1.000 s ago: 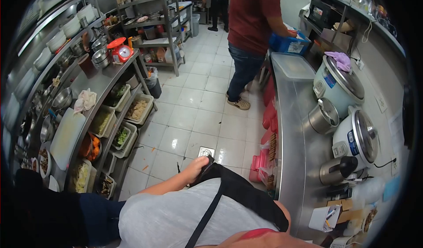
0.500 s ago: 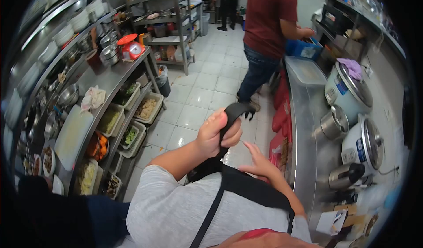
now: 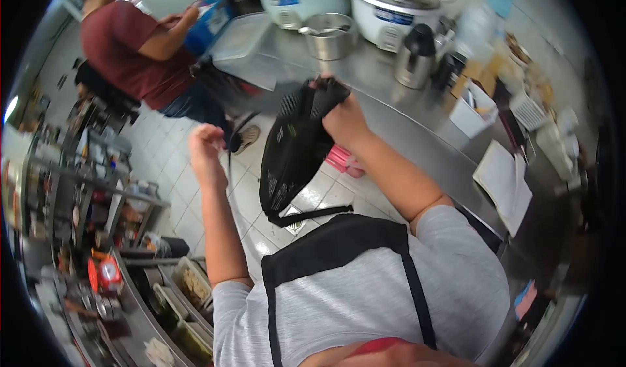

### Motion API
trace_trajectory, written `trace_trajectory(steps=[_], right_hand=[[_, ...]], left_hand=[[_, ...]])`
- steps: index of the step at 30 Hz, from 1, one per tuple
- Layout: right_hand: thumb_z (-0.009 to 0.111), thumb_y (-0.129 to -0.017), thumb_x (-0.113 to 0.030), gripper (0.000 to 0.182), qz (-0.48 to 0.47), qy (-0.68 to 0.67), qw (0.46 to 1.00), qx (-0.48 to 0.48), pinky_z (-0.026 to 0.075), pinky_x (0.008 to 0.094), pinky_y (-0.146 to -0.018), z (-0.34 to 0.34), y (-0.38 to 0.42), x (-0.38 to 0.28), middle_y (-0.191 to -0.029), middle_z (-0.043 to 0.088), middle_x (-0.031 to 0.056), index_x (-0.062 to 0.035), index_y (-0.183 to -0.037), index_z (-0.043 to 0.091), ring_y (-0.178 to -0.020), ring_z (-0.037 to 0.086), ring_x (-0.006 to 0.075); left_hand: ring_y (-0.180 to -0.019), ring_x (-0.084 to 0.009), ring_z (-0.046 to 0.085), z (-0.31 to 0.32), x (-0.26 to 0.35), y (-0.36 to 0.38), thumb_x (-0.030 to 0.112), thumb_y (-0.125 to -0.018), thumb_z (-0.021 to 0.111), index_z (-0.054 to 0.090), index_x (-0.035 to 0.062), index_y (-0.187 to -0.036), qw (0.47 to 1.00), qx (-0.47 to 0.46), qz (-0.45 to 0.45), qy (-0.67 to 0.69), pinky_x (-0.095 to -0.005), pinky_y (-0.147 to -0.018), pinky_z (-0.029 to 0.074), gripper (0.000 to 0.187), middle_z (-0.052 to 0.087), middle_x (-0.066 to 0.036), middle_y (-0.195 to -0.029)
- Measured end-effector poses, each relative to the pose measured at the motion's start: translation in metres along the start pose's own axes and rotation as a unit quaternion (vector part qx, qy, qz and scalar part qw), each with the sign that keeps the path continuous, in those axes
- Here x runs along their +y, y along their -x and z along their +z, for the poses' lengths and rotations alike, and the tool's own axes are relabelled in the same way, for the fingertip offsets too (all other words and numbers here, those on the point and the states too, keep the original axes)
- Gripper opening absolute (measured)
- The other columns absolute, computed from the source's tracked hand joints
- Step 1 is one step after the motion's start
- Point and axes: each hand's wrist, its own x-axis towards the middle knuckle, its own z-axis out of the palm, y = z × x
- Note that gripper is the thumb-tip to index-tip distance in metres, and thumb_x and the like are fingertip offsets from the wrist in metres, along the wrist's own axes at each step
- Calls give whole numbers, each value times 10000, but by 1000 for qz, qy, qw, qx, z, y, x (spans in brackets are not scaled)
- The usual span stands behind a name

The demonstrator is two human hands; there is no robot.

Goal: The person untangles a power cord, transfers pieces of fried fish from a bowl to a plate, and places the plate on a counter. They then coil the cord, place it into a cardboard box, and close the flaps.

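Observation:
A black waist bag (image 3: 287, 155) hangs in front of me over the tiled floor, its lower end narrowing toward my apron. My right hand (image 3: 342, 116) is closed round its upper right end, where straps bunch at the fingers. One loose black strap (image 3: 319, 215) trails from the bag's lower tip. My left hand (image 3: 207, 145) is raised left of the bag with its fingers curled in. A thin dark strap (image 3: 244, 129) curves right beside those fingers; I cannot tell whether they grip it. The black apron (image 3: 339, 246) covers my chest.
The steel counter (image 3: 391, 116) on the right bears rice cookers (image 3: 394, 11), a steel pot (image 3: 329, 37), a thermos (image 3: 417, 57) and an open notebook (image 3: 502, 181). A person in a maroon shirt (image 3: 130, 47) stands ahead left. Food containers (image 3: 189, 282) fill the lower left shelf.
My view has swung right toward the counter. The bag is now lifted into view in my right hand, which was open before. My left hand, earlier wrapped round a broad black strap, is now apart to the left.

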Motion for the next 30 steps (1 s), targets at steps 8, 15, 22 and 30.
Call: trace_trajectory(steps=[8, 15, 22, 30], right_hand=[[524, -693, -4, 131, -241, 279, 929, 7, 399, 249, -752, -124, -35, -31, -844, 559, 92, 2, -822, 501, -813, 536, 153], [548, -759, -166, 149, 2, 159, 987, -16, 273, 340, -919, -298, 52, -20, -1201, 370, 141, -60, -857, 513, -1125, 349, 225], [664, -613, -87, 554, 38, 450, 891, -38, 266, 351, -941, -383, 104, -28, -1229, 337, 158, -97, -1126, 454, -1169, 304, 288], [636, -604, -170, 381, 106, 563, 806, -148, 287, 398, -930, -420, 139, -62, -1255, 321, 127, -155, -979, 573, -1139, 342, 317]], left_hand=[[-729, -329, 581, 166, -133, 81, 377, -810, 415, 460, 27, -1073, 653, -347, -568, 362, -404, -553, 481, 440, 567, -192, -919], [-688, -177, 549, 249, -170, 85, 25, -752, 502, 500, -10, -1007, 752, -325, -478, 317, -307, -582, 475, 257, 562, -97, -855], [-809, -132, 536, 312, -238, 58, 109, -819, 494, 455, -15, -1086, 795, -408, -423, 153, -237, -718, 451, 297, 551, -70, -948], [-835, -136, 518, 362, -253, 40, 144, -765, 578, 472, 14, -1080, 799, -507, -322, -13, -251, -784, 415, 357, 545, -75, -956]])
